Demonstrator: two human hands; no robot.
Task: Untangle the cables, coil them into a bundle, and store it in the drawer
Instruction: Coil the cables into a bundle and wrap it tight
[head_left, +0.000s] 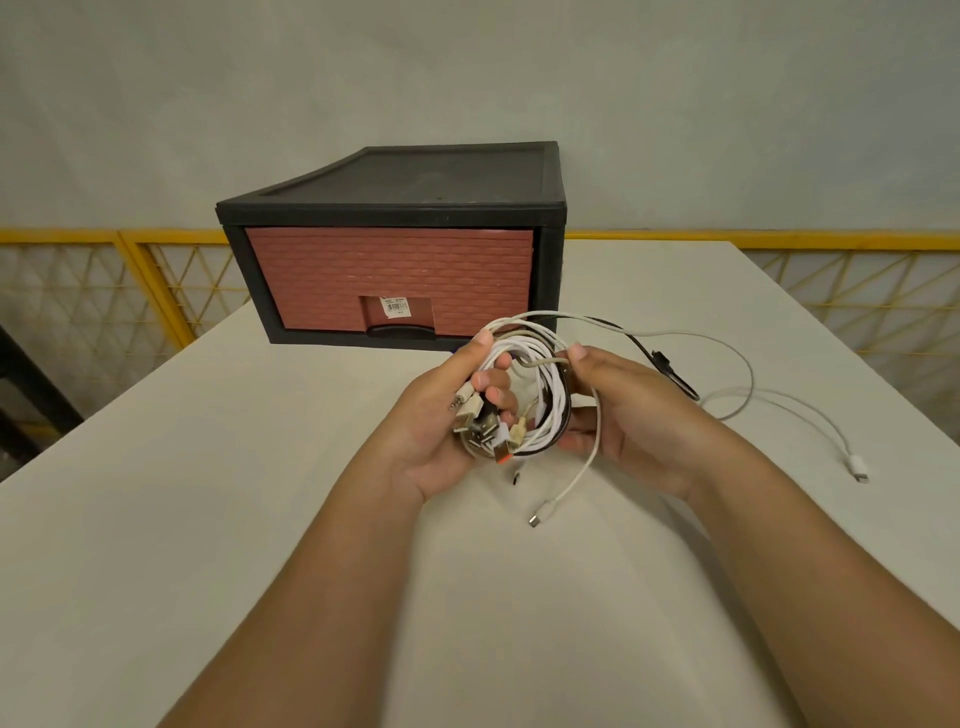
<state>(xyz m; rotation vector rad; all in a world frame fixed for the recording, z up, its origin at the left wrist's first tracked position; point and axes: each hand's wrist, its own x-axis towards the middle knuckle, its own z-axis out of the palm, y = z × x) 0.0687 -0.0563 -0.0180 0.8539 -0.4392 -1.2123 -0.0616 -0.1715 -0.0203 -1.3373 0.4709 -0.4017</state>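
Note:
A coil of white and black cables (540, 395) hangs above the table between both hands. My left hand (447, 431) grips its left side, where several USB and jack plugs stick out. My right hand (623, 415) holds the coil's right side with thumb and fingers curled round the strands. One white end with a small plug (540, 514) dangles below. Loose tails, one white cable (748, 400) and one black cable (660, 364), trail to the right over the table. The drawer unit (395, 244), black frame with a brick-red front, stands behind, its drawer closed.
The white table (208, 493) runs toward me from the drawer unit. A white connector (860, 470) lies near the right edge. Yellow mesh fencing (156, 280) stands behind the table on both sides, and a grey wall lies beyond.

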